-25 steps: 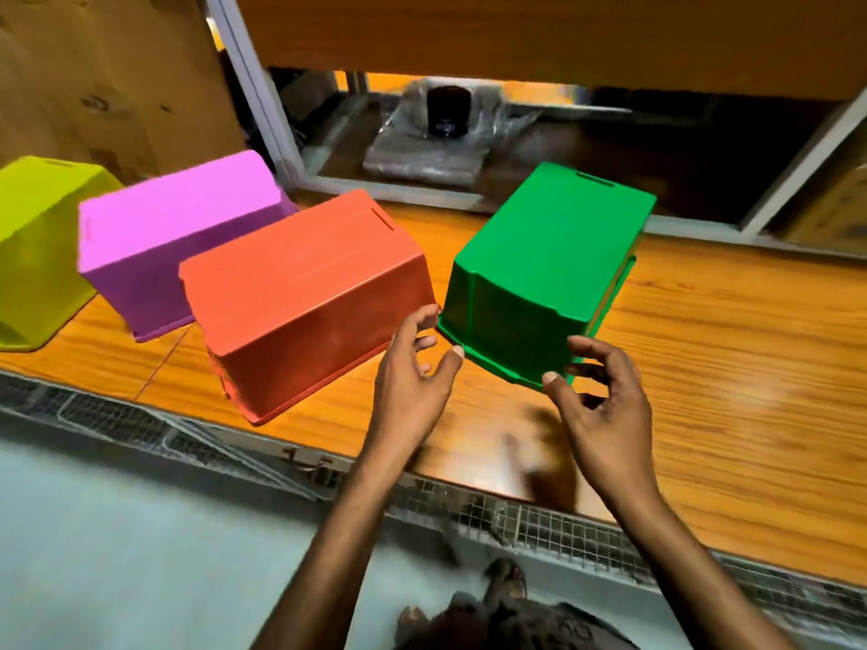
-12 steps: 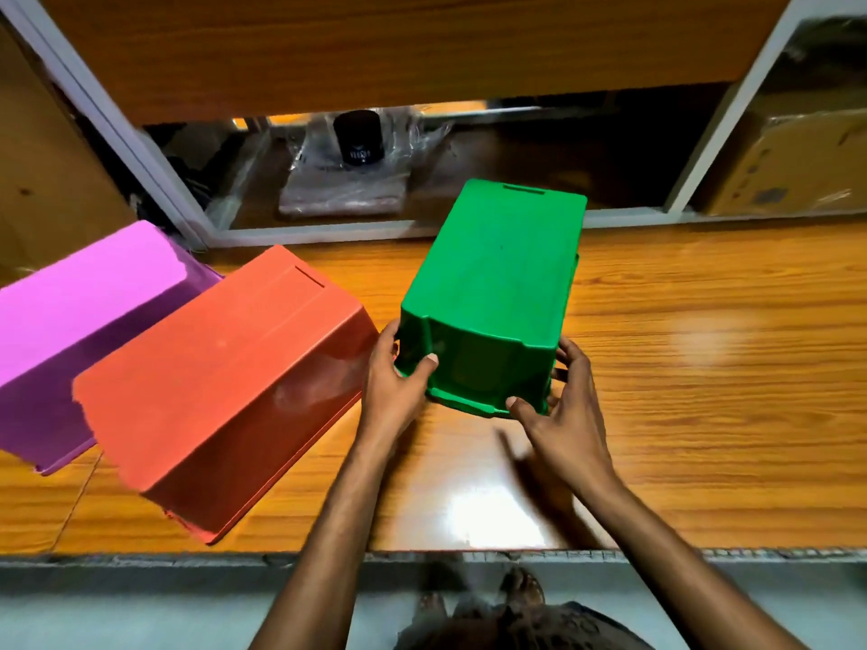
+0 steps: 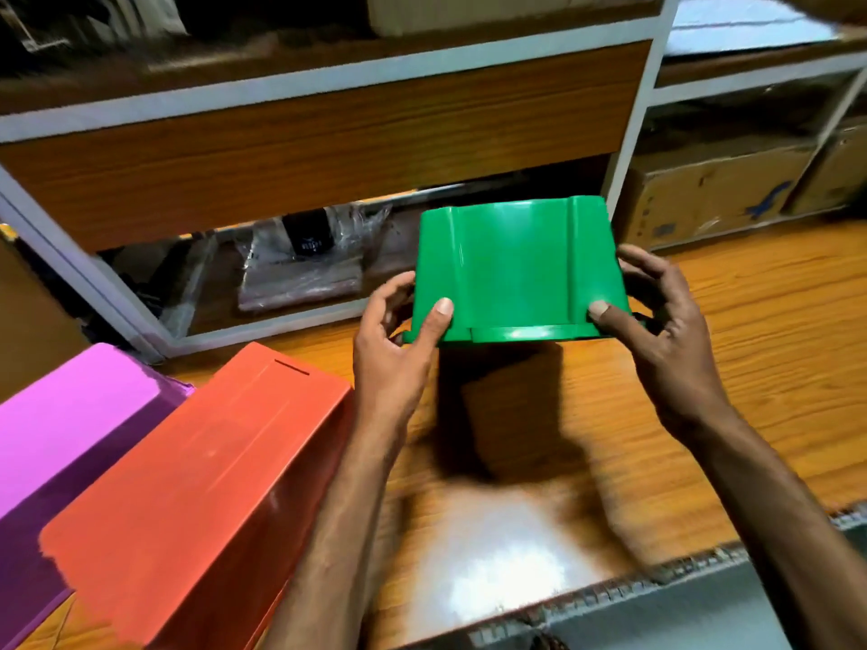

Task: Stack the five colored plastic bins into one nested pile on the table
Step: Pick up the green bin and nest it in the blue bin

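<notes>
Edges: The tabletop's [image 3: 760, 368] near edge runs low across the view, rising to the right. At its far edge stands a white-framed shelving unit [image 3: 631, 147].
Open room: Bare wood lies under the green bin [image 3: 516, 269] and out to my right. To my left, the orange bin [image 3: 201, 485] sits just beside my left forearm.
Surface: Glossy wood grain, with a bright glare patch near the front edge and the bin's dark shadow under it.
Room: A lower shelf holds plastic-wrapped goods [image 3: 300, 274]. A cardboard box [image 3: 718, 194] sits in the bay to the right.
Green bin: Held off the tabletop between both hands, in front of the shelving.
Which way it points: A ribbed wall faces me, with the rim lip along its lower edge and the base end uppermost. The rest of its body is hidden behind that wall, away from me, so I cannot read its long axis.
Left grip: My left hand [image 3: 399, 340] clasps the bin's lower left corner, thumb flat on the facing wall, fingers curled round the side.
Right grip: My right hand [image 3: 666, 330] clasps the lower right corner the same way.
Other bins: The orange bin lies base up on the tabletop, touching the pink bin [image 3: 70, 438] on its left. Both run away from me at a slant to the right.
</notes>
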Demonstrator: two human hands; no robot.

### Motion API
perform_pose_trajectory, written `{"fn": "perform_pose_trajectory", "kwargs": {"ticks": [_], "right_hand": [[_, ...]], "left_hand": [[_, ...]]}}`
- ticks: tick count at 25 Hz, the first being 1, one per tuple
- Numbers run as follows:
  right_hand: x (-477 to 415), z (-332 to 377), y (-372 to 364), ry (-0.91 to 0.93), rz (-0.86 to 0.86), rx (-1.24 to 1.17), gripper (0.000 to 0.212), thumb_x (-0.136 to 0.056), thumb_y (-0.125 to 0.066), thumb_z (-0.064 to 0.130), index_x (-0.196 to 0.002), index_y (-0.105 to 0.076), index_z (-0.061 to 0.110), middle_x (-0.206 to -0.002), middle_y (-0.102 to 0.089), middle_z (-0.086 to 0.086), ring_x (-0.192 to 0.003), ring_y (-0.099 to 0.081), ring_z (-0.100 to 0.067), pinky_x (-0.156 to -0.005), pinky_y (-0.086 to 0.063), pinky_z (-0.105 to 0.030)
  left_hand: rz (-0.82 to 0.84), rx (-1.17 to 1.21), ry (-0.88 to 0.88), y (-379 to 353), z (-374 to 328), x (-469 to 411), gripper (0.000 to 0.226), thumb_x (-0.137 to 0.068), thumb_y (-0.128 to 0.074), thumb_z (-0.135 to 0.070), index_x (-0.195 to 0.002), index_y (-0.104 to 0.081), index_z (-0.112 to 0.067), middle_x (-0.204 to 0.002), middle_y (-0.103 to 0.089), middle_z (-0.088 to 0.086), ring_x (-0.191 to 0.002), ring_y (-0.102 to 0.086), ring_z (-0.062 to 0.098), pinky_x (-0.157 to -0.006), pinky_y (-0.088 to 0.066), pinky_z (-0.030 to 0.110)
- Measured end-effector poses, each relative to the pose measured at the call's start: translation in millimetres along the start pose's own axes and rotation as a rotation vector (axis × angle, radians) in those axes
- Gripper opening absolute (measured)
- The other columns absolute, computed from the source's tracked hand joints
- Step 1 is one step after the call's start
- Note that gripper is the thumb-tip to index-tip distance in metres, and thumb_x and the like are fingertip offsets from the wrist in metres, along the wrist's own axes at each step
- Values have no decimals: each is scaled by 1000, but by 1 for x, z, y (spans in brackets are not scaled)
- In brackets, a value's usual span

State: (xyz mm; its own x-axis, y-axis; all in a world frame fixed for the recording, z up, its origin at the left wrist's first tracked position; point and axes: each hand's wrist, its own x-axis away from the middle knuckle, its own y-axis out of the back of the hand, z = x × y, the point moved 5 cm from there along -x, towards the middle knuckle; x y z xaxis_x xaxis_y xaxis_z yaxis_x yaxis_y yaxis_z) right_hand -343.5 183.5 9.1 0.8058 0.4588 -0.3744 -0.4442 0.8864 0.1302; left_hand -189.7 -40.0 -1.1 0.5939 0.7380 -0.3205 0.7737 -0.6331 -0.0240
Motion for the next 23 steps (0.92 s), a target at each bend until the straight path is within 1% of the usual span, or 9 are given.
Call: {"fn": "perform_pose_trajectory", "kwargs": {"ticks": [2, 4, 6, 9, 13, 17, 20, 21, 23], "right_hand": [[-8, 20, 10, 36, -25, -60, 59, -95, -68, 25, -149, -45, 15, -137, -61, 6, -128, -59, -4, -96, -55, -28], [-13, 35, 18, 63, -31, -105, 66, -94, -68, 30, -151, -39, 15, -142, -58, 6, -132, -56, -4, -99, -51, -21], [-14, 42, 21, 70, -16, -117, 70, -92, -72, 21, -150, -34, 21, -145, -56, 8, -135, -54, -6, -103, -50, -22], [-17, 51, 24, 102, -90, -13, 65, -90, -75, 5, -141, -39, 25, -134, -61, 13, -130, -58, -4, -99, -53, -19], [-28, 55, 33, 175, -463, 103, 25, -88, -74, 14, -109, -63, 19, -103, -69, 3, -96, -68, -10, -81, -57, -26], [-32, 44, 41, 125, -719, 16, 14, -80, -72, 15, -86, -65, 25, -81, -68, 6, -73, -63, -6, -70, -54, -24], [-40, 38, 59, 56, -807, -40, 13, -77, -73, 22, -80, -62, 29, -77, -67, 6, -67, -60, -5, -67, -52, -26], [-45, 34, 65, 23, -795, -76, 13, -77, -74, 21, -83, -64, 26, -77, -67, 5, -65, -60, -4, -67, -51, -26], [-55, 25, 70, -45, -645, -165, 20, -81, -77, 13, -99, -68, 15, -85, -71, 2, -70, -64, -2, -69, -52, -23]], "left_hand": [[22, 67, -8, -4, -15, -5, 45, -88, -75, -30, -128, -60, -14, -123, -71, -1, -116, -67, 8, -93, -52, 21], [77, 103, -25, -8, -25, -8, 55, -87, -72, -38, -134, -54, -14, -131, -68, 4, -121, -65, 13, -95, -53, 23], [141, 94, -46, -12, -29, -11, 61, -87, -77, -39, -138, -46, -24, -139, -61, 6, -128, -61, 16, -99, -53, 28], [181, 88, -64, -18, -32, -20, 71, -84, -81, -12, -137, -38, -32, -141, -58, 6, -130, -59, 16, -102, -54, 32], [181, 88, -34, -25, -27, -34, 70, -84, -68, 16, -135, -35, -20, -128, -66, 2, -111, -68, 8, -89, -55, 24], [275, -84, -15, -24, -5, -17, 65, -84, -72, 2, -138, -47, -26, -132, -64, -2, -118, -63, 9, -97, -52, 22], [165, -226, -78, -16, 15, 10, 46, -84, -70, -13, -126, -58, -28, -121, -67, -6, -109, -65, 16, -93, -54, 33], [118, -237, -114, -17, 16, 15, 39, -85, -69, -13, -119, -61, -31, -112, -69, -10, -100, -67, 15, -87, -56, 35], [59, -241, -177, -25, 12, 18, 42, -87, -70, -5, -112, -61, -38, -101, -69, -18, -86, -66, 6, -75, -54, 26]]}}
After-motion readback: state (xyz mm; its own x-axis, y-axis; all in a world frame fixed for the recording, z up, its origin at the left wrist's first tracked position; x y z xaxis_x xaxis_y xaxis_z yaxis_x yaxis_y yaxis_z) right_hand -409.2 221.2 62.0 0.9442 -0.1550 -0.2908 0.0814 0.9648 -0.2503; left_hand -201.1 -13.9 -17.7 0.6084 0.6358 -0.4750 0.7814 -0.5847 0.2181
